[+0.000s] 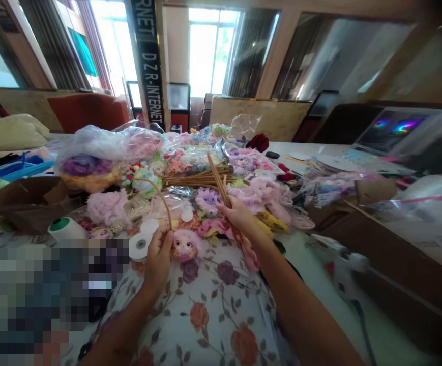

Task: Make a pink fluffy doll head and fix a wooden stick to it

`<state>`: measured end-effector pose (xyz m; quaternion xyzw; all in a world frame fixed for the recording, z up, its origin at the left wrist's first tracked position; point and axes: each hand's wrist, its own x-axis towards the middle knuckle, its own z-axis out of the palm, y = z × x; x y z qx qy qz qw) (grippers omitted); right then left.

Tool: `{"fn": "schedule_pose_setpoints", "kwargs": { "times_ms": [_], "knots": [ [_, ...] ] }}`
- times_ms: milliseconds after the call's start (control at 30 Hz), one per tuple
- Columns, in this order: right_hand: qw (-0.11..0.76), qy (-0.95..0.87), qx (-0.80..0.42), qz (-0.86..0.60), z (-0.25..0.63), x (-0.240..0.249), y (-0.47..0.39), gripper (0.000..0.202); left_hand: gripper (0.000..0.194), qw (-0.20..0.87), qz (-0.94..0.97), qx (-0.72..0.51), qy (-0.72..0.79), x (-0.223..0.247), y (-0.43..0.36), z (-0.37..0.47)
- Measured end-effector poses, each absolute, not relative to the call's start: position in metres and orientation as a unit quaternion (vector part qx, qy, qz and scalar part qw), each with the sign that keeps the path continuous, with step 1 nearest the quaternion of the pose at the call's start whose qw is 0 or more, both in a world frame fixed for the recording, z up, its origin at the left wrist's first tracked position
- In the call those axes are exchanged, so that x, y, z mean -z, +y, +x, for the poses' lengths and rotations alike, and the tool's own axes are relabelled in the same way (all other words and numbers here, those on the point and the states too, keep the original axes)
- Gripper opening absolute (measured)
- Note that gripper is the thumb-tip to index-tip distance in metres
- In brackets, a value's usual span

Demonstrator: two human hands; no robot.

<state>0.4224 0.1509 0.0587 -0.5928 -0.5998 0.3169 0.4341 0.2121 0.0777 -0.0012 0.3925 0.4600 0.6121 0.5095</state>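
My left hand [158,256] is closed, pinching the lower end of a curved brown pipe cleaner [163,200] that arches up and to the left. A pink-haired doll head [185,245] lies right beside those fingers; whether they touch it I cannot tell. Wrapped around a few straight brown pipe cleaners [216,175], my right hand [239,211] holds them tilted upward. Beyond both hands, a pile of more brown pipe cleaners [194,179] lies across the craft materials. Pink and yellow fabric pieces sit under and around my right hand.
A white ribbon roll [137,250] and a thread cone [66,230] stand left. A glue gun [343,264] with a cord lies right, by a cardboard box [396,244]. Fluffy yarn [108,207] and plastic bags [102,145] crowd the table. Floral cloth [201,295] covers the near side.
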Motion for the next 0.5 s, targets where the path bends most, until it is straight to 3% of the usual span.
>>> {"fn": "schedule_pose_setpoints", "kwargs": {
  "times_ms": [67, 133, 233, 367, 500],
  "knots": [
    [0.434, -0.623, -0.213, -0.615, 0.428, -0.065, 0.147, 0.026, 0.033, 0.511, 0.402, -0.611, 0.452, 0.003, 0.077, 0.213],
    [0.426, -0.665, -0.023, -0.613, 0.425, -0.063, 0.129, 0.025, 0.031, 0.511, 0.417, -0.603, 0.449, 0.002, 0.076, 0.214],
    [0.430, -0.755, 0.170, -0.465, 0.410, -0.046, 0.087, 0.026, 0.029, 0.511, 0.472, -0.568, 0.440, 0.000, 0.071, 0.214],
    [0.319, -0.867, 0.273, -0.268, 0.392, -0.022, 0.049, 0.033, 0.027, 0.496, 0.608, -0.482, 0.390, -0.004, 0.067, 0.213],
    [0.276, -0.870, 0.293, -0.286, 0.395, -0.016, 0.045, 0.025, 0.029, 0.466, 0.684, -0.401, 0.392, -0.002, 0.071, 0.209]
  ]
}}
